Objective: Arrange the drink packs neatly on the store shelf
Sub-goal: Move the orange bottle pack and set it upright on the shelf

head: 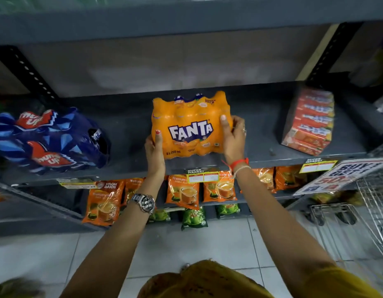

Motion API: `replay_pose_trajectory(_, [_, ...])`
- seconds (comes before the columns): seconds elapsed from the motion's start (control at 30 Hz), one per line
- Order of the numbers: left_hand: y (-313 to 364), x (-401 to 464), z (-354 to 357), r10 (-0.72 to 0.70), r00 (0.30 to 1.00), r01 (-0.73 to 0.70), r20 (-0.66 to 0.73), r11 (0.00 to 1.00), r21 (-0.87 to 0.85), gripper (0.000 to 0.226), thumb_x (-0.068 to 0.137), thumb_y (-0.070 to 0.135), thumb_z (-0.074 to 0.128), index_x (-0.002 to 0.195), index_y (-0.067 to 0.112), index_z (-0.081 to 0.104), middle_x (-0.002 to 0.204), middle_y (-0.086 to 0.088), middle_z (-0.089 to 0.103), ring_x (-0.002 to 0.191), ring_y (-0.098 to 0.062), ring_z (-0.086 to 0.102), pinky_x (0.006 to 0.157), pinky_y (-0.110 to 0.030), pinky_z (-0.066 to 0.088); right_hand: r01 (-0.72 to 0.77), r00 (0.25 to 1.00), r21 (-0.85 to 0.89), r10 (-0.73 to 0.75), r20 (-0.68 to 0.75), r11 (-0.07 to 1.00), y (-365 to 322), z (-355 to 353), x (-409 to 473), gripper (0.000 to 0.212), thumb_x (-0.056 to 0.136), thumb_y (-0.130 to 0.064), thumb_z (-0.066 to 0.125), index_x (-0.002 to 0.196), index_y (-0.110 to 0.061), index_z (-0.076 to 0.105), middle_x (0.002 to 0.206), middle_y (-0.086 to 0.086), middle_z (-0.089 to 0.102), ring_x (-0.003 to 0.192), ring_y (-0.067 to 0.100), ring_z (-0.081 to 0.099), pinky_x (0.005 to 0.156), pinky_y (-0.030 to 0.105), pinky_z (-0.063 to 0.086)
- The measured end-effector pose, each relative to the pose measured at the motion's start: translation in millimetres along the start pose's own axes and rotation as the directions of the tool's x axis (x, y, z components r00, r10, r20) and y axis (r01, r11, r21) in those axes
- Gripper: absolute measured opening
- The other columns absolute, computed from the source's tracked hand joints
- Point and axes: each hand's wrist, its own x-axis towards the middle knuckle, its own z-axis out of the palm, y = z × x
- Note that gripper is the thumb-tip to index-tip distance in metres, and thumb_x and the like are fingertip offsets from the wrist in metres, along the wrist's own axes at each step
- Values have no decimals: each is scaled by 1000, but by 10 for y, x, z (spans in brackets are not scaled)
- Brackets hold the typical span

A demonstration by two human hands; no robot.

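Observation:
An orange Fanta pack (189, 125) of shrink-wrapped bottles sits in the middle of the grey shelf (257, 125), near its front edge. My left hand (154, 152) grips its lower left corner and my right hand (234, 137) grips its right side. A blue Thums Up pack (49, 140) lies at the shelf's left end. A red and orange pack of drink cartons (308, 120) stands at the right end, turned at an angle.
Orange tea pouches (182, 191) and green packets (193, 218) fill the lower shelves. A wire trolley (373, 203) with a promo sign (345, 175) stands at the right. White floor tiles lie below. Black slotted uprights frame the shelf.

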Motion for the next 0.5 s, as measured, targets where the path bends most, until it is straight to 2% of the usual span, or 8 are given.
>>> replay_pose_trajectory(0.07, [19, 11, -3, 5, 1000, -5, -3, 1000, 1, 51, 93, 48, 40, 134, 18, 37, 131, -7, 53, 103, -16, 58, 80, -26, 51, -23, 999, 36, 21, 43, 999, -36, -54, -64, 33, 85, -50, 55, 108, -27, 47, 120, 9, 59, 110, 25, 61, 89, 44, 55])
replay_pose_trajectory(0.13, [25, 6, -6, 26, 999, -26, -23, 1000, 5, 50, 93, 47, 41, 133, 18, 38, 133, -8, 52, 109, -19, 58, 90, -35, 51, -29, 995, 70, 22, 93, 997, -48, -92, -63, 29, 88, -41, 55, 112, -26, 47, 119, 4, 59, 104, 19, 63, 79, 27, 57])
replay_pose_trajectory(0.23, [62, -48, 17, 183, 977, -184, -113, 983, 2, 49, 94, 40, 43, 137, 19, 33, 141, -5, 41, 120, -14, 50, 94, -28, 47, -19, 999, 90, 15, 45, 996, -59, -197, -90, 28, 91, -35, 55, 114, -22, 49, 118, -2, 57, 101, 5, 59, 75, 10, 50])
replay_pose_trajectory(0.3, [102, -126, 70, 327, 927, -334, -185, 943, -7, 51, 95, 35, 43, 140, 16, 29, 141, 1, 34, 122, 1, 43, 94, -14, 41, 2, 998, 91, 4, -60, 996, -39, -321, -157, 28, 91, -30, 57, 115, -18, 51, 114, -4, 56, 99, -2, 55, 76, 2, 46])
replay_pose_trajectory(0.37, [138, -211, 131, 471, 855, -476, -216, 879, 32, 49, 96, 29, 42, 139, 10, 30, 141, -3, 33, 128, 2, 38, 98, -6, 33, 4, 981, 113, 18, -192, 994, -54, -467, -187, 31, 91, -23, 57, 119, -11, 51, 117, 3, 56, 105, 5, 56, 88, 7, 45])
replay_pose_trajectory(0.43, [206, -339, 237, 621, 765, -616, -171, 783, 87, 47, 97, 22, 41, 139, 5, 31, 144, -14, 33, 136, -17, 34, 108, -15, 30, -16, 918, 160, 78, -388, 987, -148, -631, -146, 36, 91, -17, 57, 123, -3, 48, 126, 16, 54, 115, 21, 54, 99, 22, 44])
replay_pose_trajectory(0.47, [251, -385, 311, 693, 712, -685, -116, 721, 103, 45, 97, 19, 40, 139, 5, 32, 145, -16, 33, 138, -21, 32, 112, -23, 30, -37, 868, 228, 144, -476, 973, -207, -745, -131, 35, 91, -13, 57, 121, 1, 47, 126, 20, 53, 113, 27, 54, 96, 20, 46])
replay_pose_trajectory(0.5, [295, -399, 391, 750, 659, -741, -63, 661, 116, 44, 97, 18, 40, 138, 7, 32, 146, -13, 34, 139, -20, 30, 113, -28, 29, -74, 831, 291, 220, -511, 954, -219, -861, -119, 26, 92, -11, 54, 114, 2, 49, 121, 20, 54, 103, 27, 56, 83, 11, 48])
